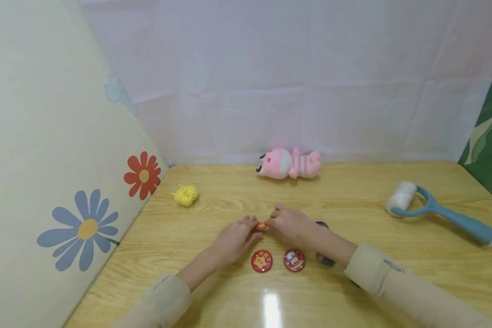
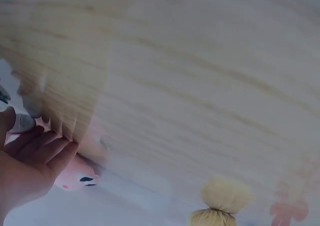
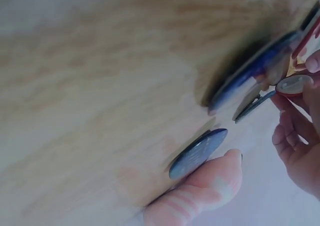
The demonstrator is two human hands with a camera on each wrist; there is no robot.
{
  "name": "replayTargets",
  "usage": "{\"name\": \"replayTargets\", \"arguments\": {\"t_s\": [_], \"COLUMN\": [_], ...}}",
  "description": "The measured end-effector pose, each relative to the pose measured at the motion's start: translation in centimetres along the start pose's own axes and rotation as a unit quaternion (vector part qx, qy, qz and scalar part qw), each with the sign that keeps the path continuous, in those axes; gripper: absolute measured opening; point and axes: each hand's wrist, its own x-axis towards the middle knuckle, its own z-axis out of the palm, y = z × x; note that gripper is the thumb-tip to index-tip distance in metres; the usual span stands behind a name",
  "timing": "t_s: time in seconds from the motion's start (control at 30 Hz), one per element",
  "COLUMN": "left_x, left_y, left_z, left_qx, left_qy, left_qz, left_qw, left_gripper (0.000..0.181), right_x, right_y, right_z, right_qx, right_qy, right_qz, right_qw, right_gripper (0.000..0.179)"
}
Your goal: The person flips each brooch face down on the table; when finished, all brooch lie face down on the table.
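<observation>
In the head view my left hand and right hand meet over the middle of the table, with a small red round badge between their fingertips. The right wrist view shows the badge's silvery back pinched by my right fingers. The left fingertips hold its other side. Just nearer lie two more red round badges, one with a star and one with a cartoon figure. Dark blue badges lie below my right forearm, partly hidden by it.
A pink plush toy lies on its side along the back edge, against the white cloth. Yellow yarn sits at the back left. On the right rests a lint roller with a blue handle. A flower-painted wall borders the left edge.
</observation>
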Motion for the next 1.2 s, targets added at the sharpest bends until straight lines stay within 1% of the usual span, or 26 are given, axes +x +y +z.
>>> {"name": "replayTargets", "arguments": {"t_s": [0.1,0.2,0.27,0.37,0.47,0.6,0.77,0.87,0.93,1.07,1.2], "left_x": [0.1,0.2,0.2,0.2,0.4,0.6,0.7,0.7,0.7,0.6,0.5], "left_y": [0.0,0.0,0.2,0.4,0.7,1.0,1.1,1.0,0.9,0.8,0.8], "left_z": [0.3,0.6,0.8,1.1,1.2,1.2,1.2,1.3,1.3,1.3,1.2], "left_qx": [0.009,0.011,0.007,0.002,0.011,0.027,0.04,0.047,0.05,0.047,0.037], "left_qy": [0.014,0.031,0.044,0.059,0.064,0.065,0.079,0.083,0.081,0.076,0.071], "left_qz": [0.002,-0.005,-0.015,-0.037,-0.05,-0.055,-0.053,-0.045,-0.037,-0.02,-0.015], "left_qw": [0.9999,0.9994,0.9989,0.9976,0.9966,0.996,0.9946,0.9944,0.9947,0.9958,0.9967], "left_gripper": [0.039,0.032,0.028,0.029,0.029,0.029,0.034,0.034,0.033,0.032,0.034], "right_x": [0.0,0.1,0.1,0.1,0.1,0.1,0.3,0.5,0.6,0.7,0.8], "right_y": [0.0,0.0,0.0,0.1,0.2,0.3,0.2,0.2,0.3,0.3,0.3], "right_z": [-0.1,-0.1,0.1,0.2,0.4,0.5,0.5,0.5,0.5,0.6,0.7], "right_qx": [0.0,0.009,0.029,0.075,0.115,0.145,0.167,0.172,0.168,0.143,0.116], "right_qy": [0.02,0.037,0.046,0.063,0.084,0.096,0.091,0.078,0.062,0.033,0.012], "right_qz": [0.007,0.008,0.017,0.04,0.059,0.084,0.123,0.138,0.142,0.136,0.128], "right_qw": [0.9998,0.9992,0.9984,0.9944,0.988,0.9811,0.974,0.9723,0.9734,0.9799,0.9849], "right_gripper": [0.016,0.013,0.013,0.013,0.011,0.012,0.014,0.015,0.016,0.021,0.023]}}
